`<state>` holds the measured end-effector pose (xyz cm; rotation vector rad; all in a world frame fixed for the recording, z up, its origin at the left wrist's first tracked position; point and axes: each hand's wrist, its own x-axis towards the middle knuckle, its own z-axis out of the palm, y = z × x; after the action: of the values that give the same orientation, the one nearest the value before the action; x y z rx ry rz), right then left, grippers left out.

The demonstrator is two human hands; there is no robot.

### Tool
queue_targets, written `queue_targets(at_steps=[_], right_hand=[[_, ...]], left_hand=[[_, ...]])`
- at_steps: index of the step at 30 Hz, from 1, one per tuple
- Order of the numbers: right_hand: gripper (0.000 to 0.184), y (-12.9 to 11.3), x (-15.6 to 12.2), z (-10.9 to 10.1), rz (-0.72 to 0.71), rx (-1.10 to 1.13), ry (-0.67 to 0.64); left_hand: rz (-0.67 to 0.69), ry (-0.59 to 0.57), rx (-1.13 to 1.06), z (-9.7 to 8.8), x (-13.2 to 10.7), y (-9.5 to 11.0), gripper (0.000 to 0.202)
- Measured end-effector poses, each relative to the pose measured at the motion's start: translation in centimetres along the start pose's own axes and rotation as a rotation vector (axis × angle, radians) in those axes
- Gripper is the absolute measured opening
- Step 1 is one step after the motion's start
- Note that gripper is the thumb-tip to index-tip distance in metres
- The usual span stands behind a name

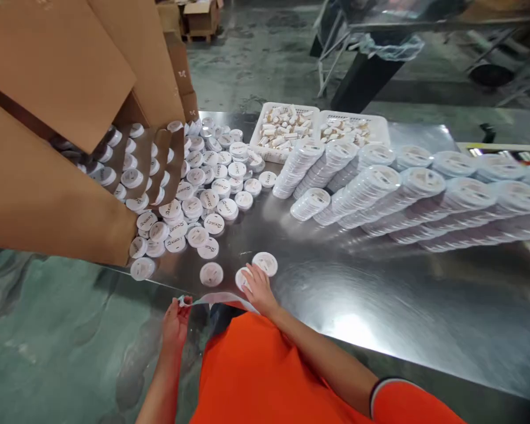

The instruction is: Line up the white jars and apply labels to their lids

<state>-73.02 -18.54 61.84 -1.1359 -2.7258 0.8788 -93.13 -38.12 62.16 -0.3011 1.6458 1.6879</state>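
My left hand [176, 321], fingers closed, grips the small bunched end of a pale translucent strip [216, 298] just off the table's front edge. The strip runs right, towards my right wrist. My right hand [259, 288] lies with fingers stretched out over a round white disc-shaped container [242, 279], partly covering it. Touching or almost touching my fingertips is another round white container [265, 264]. A third white container [211, 274] lies flat to the left, between my hands. Whether a sticker sits under my fingers is hidden.
A heap of round white containers [221, 187], some with printed lids, spills from a tipped cardboard box [48, 194] on the left. Leaning stacks of containers [371, 188] stand right on the metal table [335, 288]. Two white baskets [265, 154] at the back hold small white-and-tan pieces.
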Motion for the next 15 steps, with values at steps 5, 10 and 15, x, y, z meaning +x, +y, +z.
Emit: queue_targets(at_steps=[5, 10, 15], right_hand=[[0.034, -8.3, 0.9, 0.9, -0.134, 0.608, -0.168], [0.024, -14.0, 2.4, 0.6, 0.011, 0.877, -0.304], [0.030, -13.1, 2.7, -0.8, 0.008, 0.780, -0.327]], left_hand=[[0.085, 0.053, 0.054, -0.2, -1.9, 1.6, 0.042], [0.287, 0.028, 0.229, 3.1, -4.1, 3.2, 0.040], [0.251, -0.012, 0.115, 4.9, -6.2, 2.7, 0.043]])
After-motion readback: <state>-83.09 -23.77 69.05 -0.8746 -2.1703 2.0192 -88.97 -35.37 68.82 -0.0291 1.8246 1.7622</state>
